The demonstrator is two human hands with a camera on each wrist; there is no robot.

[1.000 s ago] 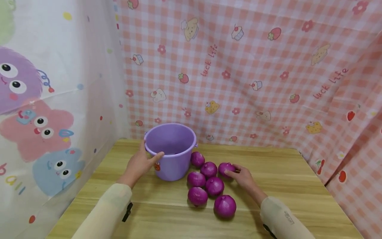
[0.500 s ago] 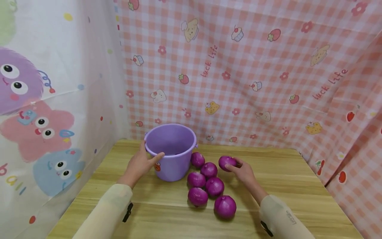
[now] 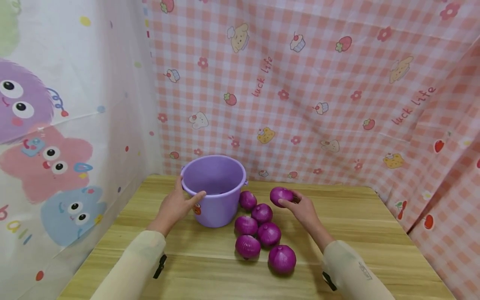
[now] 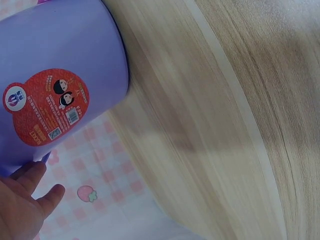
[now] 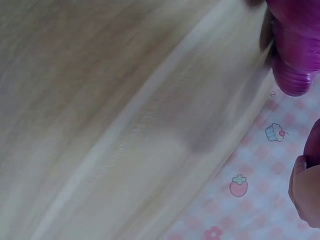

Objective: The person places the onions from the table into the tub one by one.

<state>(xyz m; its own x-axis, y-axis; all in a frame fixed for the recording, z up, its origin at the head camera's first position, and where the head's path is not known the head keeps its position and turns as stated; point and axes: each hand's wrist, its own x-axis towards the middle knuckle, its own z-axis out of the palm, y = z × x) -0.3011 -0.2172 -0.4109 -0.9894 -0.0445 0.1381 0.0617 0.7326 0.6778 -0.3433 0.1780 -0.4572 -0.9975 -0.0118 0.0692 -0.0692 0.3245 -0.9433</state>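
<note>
A purple bucket (image 3: 221, 210) stands upright at the back left of the table. My left hand (image 3: 173, 209) holds its rim on the near left side, thumb along the front edge; in the left wrist view, fingertips (image 4: 33, 175) meet the rim. Between thumb and fingers, my right hand (image 3: 306, 211) grips a red onion (image 3: 280, 196), raised to the right of the bucket. In the right wrist view, that held onion (image 5: 313, 147) is partly cut off. Several more red onions (image 3: 269, 234) lie clustered between the hands. Most of the bucket's inside is hidden.
One onion (image 3: 248, 200) sits close against the bucket's right side, and another onion (image 3: 282, 259) lies nearest the front. A checked pink curtain (image 3: 300, 104) hangs behind the wooden table (image 3: 356, 225); a white cartoon curtain (image 3: 112, 104) hangs at the left.
My right hand has lifted the red onion off the table and carried it slightly up and left. The left hand, bucket and other onions have stayed put.
</note>
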